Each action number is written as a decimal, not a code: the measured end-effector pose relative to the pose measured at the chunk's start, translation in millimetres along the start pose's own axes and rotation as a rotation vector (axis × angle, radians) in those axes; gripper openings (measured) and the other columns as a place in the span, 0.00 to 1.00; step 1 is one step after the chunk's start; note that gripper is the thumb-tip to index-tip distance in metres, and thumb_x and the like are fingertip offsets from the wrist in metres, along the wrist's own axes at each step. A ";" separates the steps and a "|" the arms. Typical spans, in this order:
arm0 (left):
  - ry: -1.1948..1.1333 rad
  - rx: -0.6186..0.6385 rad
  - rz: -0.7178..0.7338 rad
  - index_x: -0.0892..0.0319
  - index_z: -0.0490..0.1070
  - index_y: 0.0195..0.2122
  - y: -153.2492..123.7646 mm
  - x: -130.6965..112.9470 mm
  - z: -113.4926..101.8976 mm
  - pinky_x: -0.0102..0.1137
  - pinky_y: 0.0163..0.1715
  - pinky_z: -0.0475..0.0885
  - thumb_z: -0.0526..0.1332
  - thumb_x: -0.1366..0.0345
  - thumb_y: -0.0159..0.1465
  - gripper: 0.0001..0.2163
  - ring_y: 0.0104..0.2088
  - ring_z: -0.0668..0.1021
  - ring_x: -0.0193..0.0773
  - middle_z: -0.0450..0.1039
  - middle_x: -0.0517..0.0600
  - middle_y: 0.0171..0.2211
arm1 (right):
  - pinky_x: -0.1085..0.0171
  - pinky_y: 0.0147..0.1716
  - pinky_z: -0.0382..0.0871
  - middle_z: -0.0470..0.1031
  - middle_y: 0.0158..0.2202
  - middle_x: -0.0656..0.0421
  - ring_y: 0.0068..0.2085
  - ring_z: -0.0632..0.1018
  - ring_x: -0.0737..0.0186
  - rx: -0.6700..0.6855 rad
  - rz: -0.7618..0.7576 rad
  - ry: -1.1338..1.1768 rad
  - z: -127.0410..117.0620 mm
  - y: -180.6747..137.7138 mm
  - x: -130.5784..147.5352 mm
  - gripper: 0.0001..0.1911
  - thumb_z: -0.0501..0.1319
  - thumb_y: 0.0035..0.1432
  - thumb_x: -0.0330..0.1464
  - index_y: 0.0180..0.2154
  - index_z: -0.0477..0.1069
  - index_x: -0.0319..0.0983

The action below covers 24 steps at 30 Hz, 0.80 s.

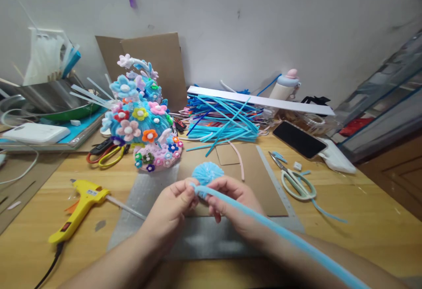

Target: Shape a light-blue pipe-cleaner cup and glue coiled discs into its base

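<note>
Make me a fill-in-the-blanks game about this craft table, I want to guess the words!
1. The left hand and the right hand both pinch a fuzzy stem coloured light ____.
2. The glue gun lying left of the hands is ____.
3. The phone lying behind the pale green scissors is ____.
Missing words: blue, yellow, black.

Both bare forearms come in over the near edge of the table (362,218) and converge toward its middle. The left hand (169,212) and right hand (235,205) meet almost fingertip to fingertip, fingers curled, thumbs and forefingers pinched closed.
</note>
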<state>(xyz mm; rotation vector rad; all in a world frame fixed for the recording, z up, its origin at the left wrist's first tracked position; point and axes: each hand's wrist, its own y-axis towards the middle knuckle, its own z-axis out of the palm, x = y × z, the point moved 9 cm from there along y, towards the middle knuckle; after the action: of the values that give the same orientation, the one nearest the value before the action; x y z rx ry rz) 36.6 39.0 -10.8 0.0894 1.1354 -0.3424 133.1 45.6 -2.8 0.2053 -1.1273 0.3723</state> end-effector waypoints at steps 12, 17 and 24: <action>0.122 -0.074 0.112 0.62 0.67 0.23 -3.1 -2.7 1.2 0.30 0.28 0.68 0.64 0.60 0.58 0.12 0.25 0.71 0.32 0.62 0.45 0.27 | 0.69 0.28 0.69 0.75 0.22 0.61 0.25 0.75 0.69 -0.083 -0.022 -0.076 -1.8 -10.0 -0.2 0.08 0.68 0.50 0.34 0.29 0.73 0.37; 0.338 -0.111 0.213 0.62 0.70 0.21 -5.3 -13.8 -1.3 0.32 0.33 0.67 0.65 0.58 0.57 0.13 0.31 0.70 0.36 0.63 0.48 0.27 | 0.69 0.22 0.67 0.73 0.19 0.63 0.21 0.73 0.70 -0.089 -0.006 -0.014 -4.1 -5.6 -8.2 0.08 0.68 0.49 0.35 0.26 0.75 0.37; 0.691 0.029 0.251 0.60 0.73 0.22 -5.9 -33.2 5.4 0.30 0.33 0.65 0.64 0.64 0.57 0.09 0.30 0.72 0.36 0.68 0.48 0.27 | 0.69 0.22 0.66 0.72 0.19 0.62 0.21 0.72 0.71 0.026 0.075 -0.116 -1.1 -4.3 -2.1 0.09 0.70 0.45 0.35 0.24 0.76 0.36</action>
<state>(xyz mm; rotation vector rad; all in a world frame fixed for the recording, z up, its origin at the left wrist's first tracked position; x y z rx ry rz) 26.9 39.5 22.0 0.3943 1.7798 -0.0976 134.9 41.6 -5.1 0.2102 -1.2474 0.4469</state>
